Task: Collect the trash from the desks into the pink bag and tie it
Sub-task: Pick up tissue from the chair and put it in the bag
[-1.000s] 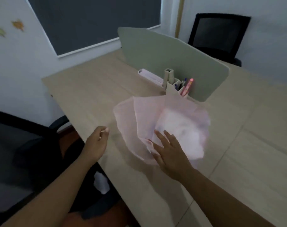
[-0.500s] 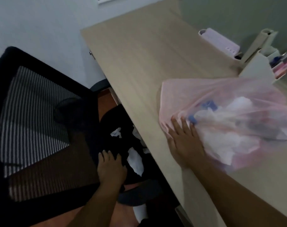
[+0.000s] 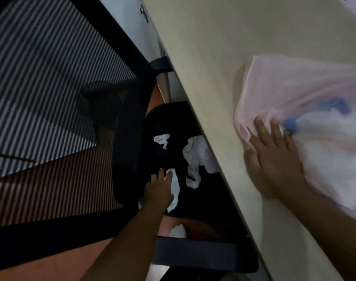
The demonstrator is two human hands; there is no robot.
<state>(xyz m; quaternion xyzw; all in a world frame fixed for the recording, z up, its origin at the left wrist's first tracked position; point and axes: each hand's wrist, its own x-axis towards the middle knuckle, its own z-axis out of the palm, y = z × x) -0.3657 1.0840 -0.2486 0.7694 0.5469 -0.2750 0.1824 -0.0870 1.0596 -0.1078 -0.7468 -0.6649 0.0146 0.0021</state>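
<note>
Pink bag [image 3: 307, 98] lies on bench [image 3: 203, 57], part-filled, untied, pinned by flat, spread right hand [image 3: 274, 159]; left hand [image 3: 159, 189] touches white tissue [image 3: 175, 189] on chair seat [image 3: 162, 128], grip unclear; scraps remain at 12 and 1 o'clock.

The desk edge [image 3: 219, 159] overhangs the chair seat [image 3: 162, 128], narrowing access from the right; the mesh backrest [image 3: 51, 78] blocks the left.
</note>
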